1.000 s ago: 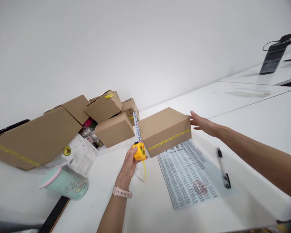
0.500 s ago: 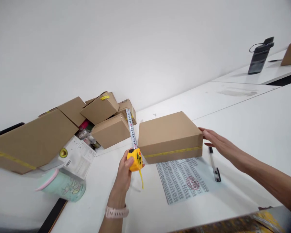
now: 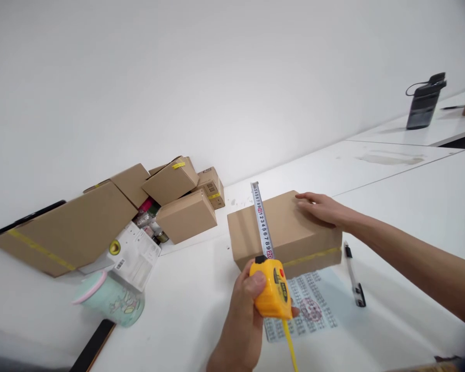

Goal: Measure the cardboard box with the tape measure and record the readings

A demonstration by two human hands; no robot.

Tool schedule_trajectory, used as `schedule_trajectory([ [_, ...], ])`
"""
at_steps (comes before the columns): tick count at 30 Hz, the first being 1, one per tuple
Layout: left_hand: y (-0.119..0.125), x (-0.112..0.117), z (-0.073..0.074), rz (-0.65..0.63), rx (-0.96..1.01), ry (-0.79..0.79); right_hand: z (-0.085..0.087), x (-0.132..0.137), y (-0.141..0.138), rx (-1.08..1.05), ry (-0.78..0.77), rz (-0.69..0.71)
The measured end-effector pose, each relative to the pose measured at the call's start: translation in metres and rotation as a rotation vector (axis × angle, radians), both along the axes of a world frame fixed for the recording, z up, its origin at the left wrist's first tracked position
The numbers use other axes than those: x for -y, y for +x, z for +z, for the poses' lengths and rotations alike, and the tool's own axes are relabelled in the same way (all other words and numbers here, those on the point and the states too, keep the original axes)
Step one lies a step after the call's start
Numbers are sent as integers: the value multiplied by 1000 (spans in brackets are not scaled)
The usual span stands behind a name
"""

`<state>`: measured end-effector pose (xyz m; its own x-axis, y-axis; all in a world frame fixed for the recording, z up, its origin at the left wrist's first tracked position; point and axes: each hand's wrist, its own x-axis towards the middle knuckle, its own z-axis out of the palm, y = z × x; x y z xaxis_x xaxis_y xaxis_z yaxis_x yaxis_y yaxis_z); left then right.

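Note:
My left hand (image 3: 243,310) is closed round a yellow tape measure (image 3: 273,287). Its white blade (image 3: 262,219) sticks out and lies across the top of a brown cardboard box (image 3: 290,243) with a yellow tape strip. My right hand (image 3: 320,207) rests flat on the far right of the box's top, fingers stretched out. The box sits on a printed sheet of paper (image 3: 310,305) on the white table (image 3: 411,206).
A black pen (image 3: 354,276) lies right of the box. A pile of cardboard boxes (image 3: 139,206) stands at the left by the wall, with a white packet (image 3: 134,253), a mint cup (image 3: 108,299) and a dark phone (image 3: 91,351). A tablet (image 3: 422,106) stands far right.
My left hand has carried the tape measure right and toward me, laying the blade over the box. My right hand moved from the box's right side onto its top.

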<state>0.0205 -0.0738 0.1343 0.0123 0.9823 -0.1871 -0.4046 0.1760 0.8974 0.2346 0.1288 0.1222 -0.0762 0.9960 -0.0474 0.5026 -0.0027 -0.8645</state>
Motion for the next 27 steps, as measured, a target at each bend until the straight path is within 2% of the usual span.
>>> schedule_trajectory([
  [2,4,-5,-3,-11,6,-15,-4,8,-8,-21,39,-7],
  [4,9,-9,-6,-23,19,-23,-4,10,-14,39,164,-2],
  [6,14,-11,-10,-32,39,-33,2,3,-21,121,314,42],
  [8,20,-11,-12,-45,51,-53,10,-12,-29,163,385,122],
  [11,30,-12,-14,-53,58,-65,18,-39,-44,196,367,276],
  [14,40,-20,-14,-26,58,-69,18,-59,-56,214,316,353],
  [19,53,-28,-14,-5,44,-110,8,-72,-64,269,257,338],
  [27,58,-9,-24,-116,69,-51,6,-69,-61,301,259,327],
])
